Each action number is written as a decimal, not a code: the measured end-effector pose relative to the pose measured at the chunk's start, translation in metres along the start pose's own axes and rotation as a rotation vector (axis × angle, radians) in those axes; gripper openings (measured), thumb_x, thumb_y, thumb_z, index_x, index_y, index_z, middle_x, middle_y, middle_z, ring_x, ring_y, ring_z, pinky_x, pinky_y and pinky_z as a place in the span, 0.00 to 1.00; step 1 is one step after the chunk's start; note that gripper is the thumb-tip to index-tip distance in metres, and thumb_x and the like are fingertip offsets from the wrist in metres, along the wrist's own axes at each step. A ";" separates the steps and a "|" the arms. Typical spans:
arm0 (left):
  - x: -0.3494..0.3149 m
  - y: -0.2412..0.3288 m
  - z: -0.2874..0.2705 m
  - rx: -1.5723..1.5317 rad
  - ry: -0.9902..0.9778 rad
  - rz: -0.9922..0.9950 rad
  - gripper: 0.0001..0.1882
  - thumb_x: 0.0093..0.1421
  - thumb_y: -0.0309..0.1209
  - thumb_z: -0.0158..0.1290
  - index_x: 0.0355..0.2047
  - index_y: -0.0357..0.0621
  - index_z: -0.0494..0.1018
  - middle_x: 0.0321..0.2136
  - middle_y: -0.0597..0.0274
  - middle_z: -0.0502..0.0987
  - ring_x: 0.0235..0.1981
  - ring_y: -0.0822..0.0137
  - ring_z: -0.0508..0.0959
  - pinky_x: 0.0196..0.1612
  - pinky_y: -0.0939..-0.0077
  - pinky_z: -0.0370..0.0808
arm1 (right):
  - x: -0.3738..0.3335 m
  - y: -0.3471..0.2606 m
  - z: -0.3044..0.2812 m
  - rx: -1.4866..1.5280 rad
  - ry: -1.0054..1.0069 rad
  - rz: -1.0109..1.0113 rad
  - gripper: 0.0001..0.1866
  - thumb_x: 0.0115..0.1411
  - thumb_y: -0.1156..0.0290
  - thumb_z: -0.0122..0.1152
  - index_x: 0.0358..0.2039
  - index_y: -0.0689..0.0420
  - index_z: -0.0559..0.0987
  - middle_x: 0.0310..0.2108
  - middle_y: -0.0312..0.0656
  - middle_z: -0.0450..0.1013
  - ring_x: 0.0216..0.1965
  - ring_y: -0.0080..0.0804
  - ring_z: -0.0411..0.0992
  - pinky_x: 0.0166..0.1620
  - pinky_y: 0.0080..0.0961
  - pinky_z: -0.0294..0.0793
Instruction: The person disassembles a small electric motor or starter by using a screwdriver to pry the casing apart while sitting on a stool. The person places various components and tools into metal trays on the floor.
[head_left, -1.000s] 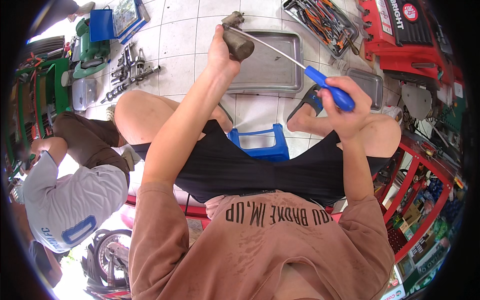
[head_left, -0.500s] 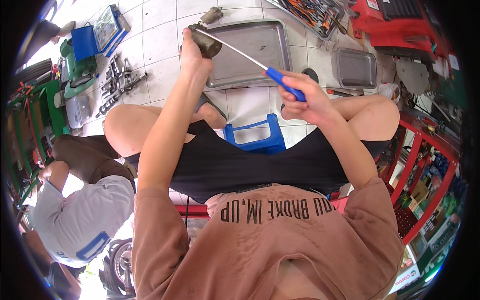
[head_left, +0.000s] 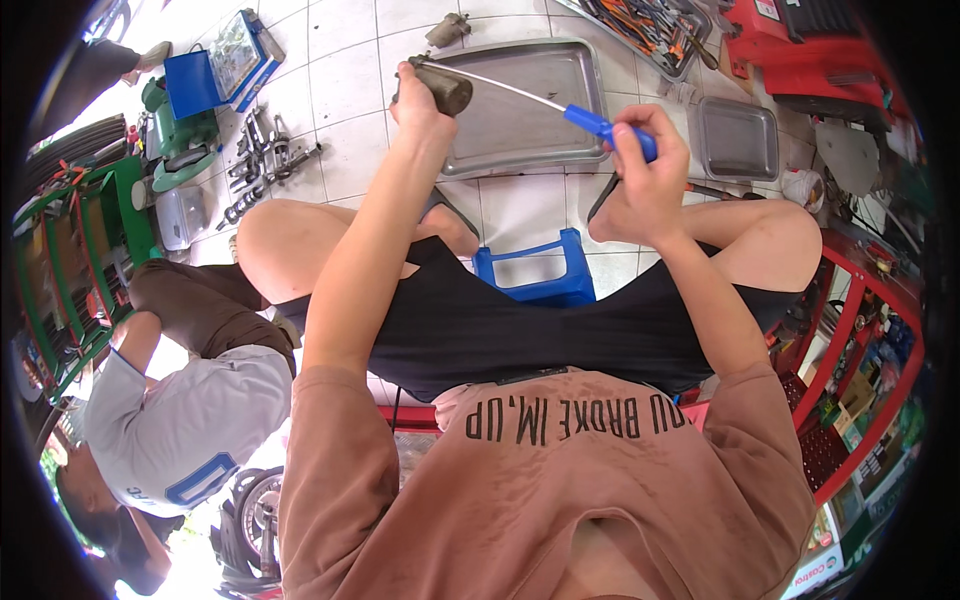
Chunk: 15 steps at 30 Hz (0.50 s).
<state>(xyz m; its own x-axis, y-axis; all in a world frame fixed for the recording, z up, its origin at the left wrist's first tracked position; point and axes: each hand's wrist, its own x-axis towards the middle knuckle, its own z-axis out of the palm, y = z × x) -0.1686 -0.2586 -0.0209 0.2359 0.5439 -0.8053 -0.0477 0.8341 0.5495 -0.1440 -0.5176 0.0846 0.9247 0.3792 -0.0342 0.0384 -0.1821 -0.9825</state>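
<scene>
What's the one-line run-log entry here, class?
left hand: holds metal part | right hand: holds blue-handled screwdriver | shaft: reaches metal part | tray: on floor

The right hand [head_left: 648, 178] has turned on the blue-handled screwdriver [head_left: 584, 120], which now slants less steeply than before.

the screwdriver handle [head_left: 588, 121] looks like smooth plastic.

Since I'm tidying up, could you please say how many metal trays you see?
3: a large tray behind the blue-handled screwdriver, a smaller tray farther right, and a tool-filled tray at the top edge. Others may be hidden.
</scene>
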 end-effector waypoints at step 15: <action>-0.027 0.014 0.003 -0.122 -0.113 -0.059 0.20 0.65 0.48 0.41 0.46 0.47 0.65 0.44 0.59 0.70 0.45 0.60 0.73 0.46 0.59 0.74 | 0.019 -0.002 0.008 -0.108 0.046 -0.442 0.15 0.49 0.76 0.59 0.40 0.59 0.72 0.18 0.34 0.67 0.18 0.15 0.61 0.23 0.14 0.57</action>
<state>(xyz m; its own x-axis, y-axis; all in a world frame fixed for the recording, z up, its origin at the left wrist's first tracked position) -0.1725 -0.2615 0.0090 0.3491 0.4856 -0.8015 -0.1467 0.8730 0.4651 -0.1292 -0.5030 0.0844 0.8261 0.4019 0.3950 0.4705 -0.1064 -0.8760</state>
